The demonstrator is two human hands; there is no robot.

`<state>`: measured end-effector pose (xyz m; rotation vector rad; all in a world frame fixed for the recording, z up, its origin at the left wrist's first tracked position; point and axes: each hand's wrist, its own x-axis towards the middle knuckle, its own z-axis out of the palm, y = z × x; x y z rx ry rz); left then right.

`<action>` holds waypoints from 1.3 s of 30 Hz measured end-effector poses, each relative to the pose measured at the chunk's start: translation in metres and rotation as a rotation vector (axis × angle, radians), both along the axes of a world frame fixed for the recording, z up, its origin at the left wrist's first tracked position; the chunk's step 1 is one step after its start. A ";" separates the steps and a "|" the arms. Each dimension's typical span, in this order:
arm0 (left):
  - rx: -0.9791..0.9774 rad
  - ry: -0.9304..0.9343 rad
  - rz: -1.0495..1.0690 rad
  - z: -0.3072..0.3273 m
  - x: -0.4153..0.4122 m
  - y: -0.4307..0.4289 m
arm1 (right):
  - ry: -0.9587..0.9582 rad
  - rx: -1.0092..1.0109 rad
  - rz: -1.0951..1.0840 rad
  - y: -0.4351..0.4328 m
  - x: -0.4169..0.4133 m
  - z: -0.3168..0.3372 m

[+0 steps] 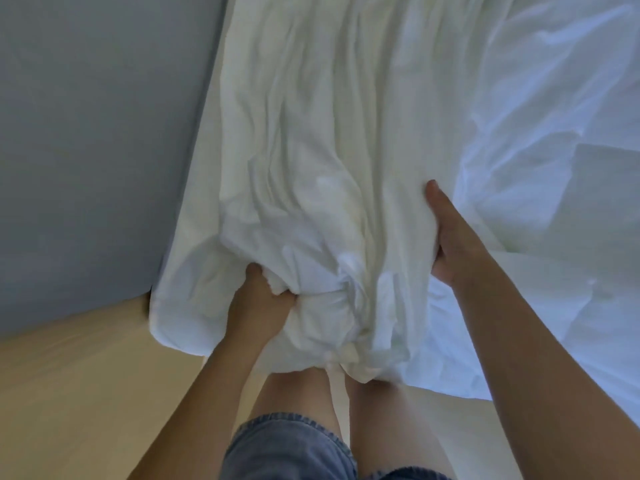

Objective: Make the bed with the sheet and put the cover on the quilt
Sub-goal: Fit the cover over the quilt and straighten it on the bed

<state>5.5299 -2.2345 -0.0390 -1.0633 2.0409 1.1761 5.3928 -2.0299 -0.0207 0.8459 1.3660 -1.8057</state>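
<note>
Head view, largest item first. The sheet takes up the right of the frame. It is bluish white, spread over the bed and creased, so we judge it laid but not smoothed. A grey wall fills the left, and a beige floor lies below it.

The cover is a creamier white cloth lying over the sheet's left side. It runs in long folds from the far end toward the near bed edge. There it gathers into a wad that overhangs the person's knees. (We cannot tell whether the quilt is already inside; no filling shows.)

The left hand is clenched on the wad at its near left. The right hand grasps the right flank of the same bundle with its thumb laid straight on top. Its fingers are hidden under the fold, so we read the pinch rather than see it.

Our judgement is that the step in hand is drawing the cover down the bed and opening it out. The task looks to be somewhere in its middle.

Notes for doing this step well:
- Trade the wad for the two near corners, one in each hand, before pulling further.
- Spread the hands wide so the long folds can run out.
- Lift, then shake; dragging would likely rumple the sheet underneath.
- Watch the left edge, which hangs close to the wall and could slip off the bed.
</note>
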 end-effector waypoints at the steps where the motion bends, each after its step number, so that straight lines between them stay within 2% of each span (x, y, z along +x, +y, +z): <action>1: -0.106 -0.027 -0.100 0.006 -0.012 0.001 | -0.009 -0.005 -0.029 0.001 -0.007 -0.001; 3: -0.316 -0.052 -0.234 0.026 -0.040 0.000 | 0.012 -0.019 -0.076 0.005 -0.022 0.000; 4: -0.376 0.007 -0.236 0.040 -0.056 0.002 | 0.040 -0.038 -0.104 0.007 -0.032 -0.001; 6: -0.370 0.261 -0.150 0.063 -0.097 0.015 | 0.058 -0.117 -0.163 0.005 -0.053 0.001; 8: -0.198 0.403 -0.100 0.073 -0.149 0.037 | 0.059 -0.211 -0.198 0.002 -0.072 0.007; 10: 0.078 0.296 -0.030 0.072 -0.202 0.060 | 0.135 -0.260 -0.148 -0.002 -0.086 0.013; 12: 0.360 0.176 0.023 0.076 -0.244 0.081 | 0.269 -0.134 -0.002 -0.003 -0.093 0.017; 14: 0.482 0.174 0.016 0.072 -0.278 0.102 | 0.442 0.057 0.133 0.004 -0.095 0.022; 16: 0.463 0.197 -0.083 0.073 -0.304 0.127 | 0.504 0.159 0.232 0.025 -0.098 0.028; 18: 0.378 0.217 -0.235 0.086 -0.317 0.158 | 0.506 0.121 0.244 0.052 -0.104 0.041; 21: 0.179 0.462 -0.419 0.104 -0.322 0.206 | 0.569 0.094 -0.025 0.095 -0.123 0.049; 22: 0.150 0.518 -0.455 0.107 -0.323 0.218 | 0.589 0.048 -0.084 0.109 -0.132 0.049; 24: 0.176 0.577 -0.466 0.105 -0.329 0.234 | 0.540 -0.275 -0.117 0.133 -0.151 0.051; 26: 0.142 0.494 -0.542 0.101 -0.327 0.245 | 0.369 -0.536 -0.161 0.149 -0.172 0.052; 27: 0.110 0.440 -0.601 0.099 -0.325 0.250 | 0.301 -0.563 -0.170 0.154 -0.182 0.050; 29: 0.098 0.333 -0.714 0.095 -0.320 0.256 | 0.209 -0.430 -0.154 0.156 -0.207 0.044; 30: 0.138 0.334 -0.709 0.093 -0.319 0.255 | 0.202 -0.362 -0.131 0.154 -0.218 0.041; 31: 0.191 0.383 -0.619 0.091 -0.321 0.251 | 0.212 -0.343 -0.118 0.152 -0.226 0.041; 33: 0.266 0.574 -0.156 0.092 -0.328 0.235 | 0.246 -0.355 -0.146 0.150 -0.238 0.037; 34: 0.252 0.668 0.097 0.085 -0.334 0.226 | 0.259 -0.390 -0.175 0.149 -0.240 0.034; 35: 0.143 0.692 0.222 0.076 -0.339 0.217 | 0.255 -0.428 -0.194 0.147 -0.240 0.030; 37: -0.068 0.454 0.108 0.058 -0.344 0.206 | 0.214 -0.501 -0.205 0.140 -0.234 0.022; 39: 0.093 0.124 0.004 0.040 -0.344 0.202 | 0.198 -0.489 -0.178 0.134 -0.228 0.014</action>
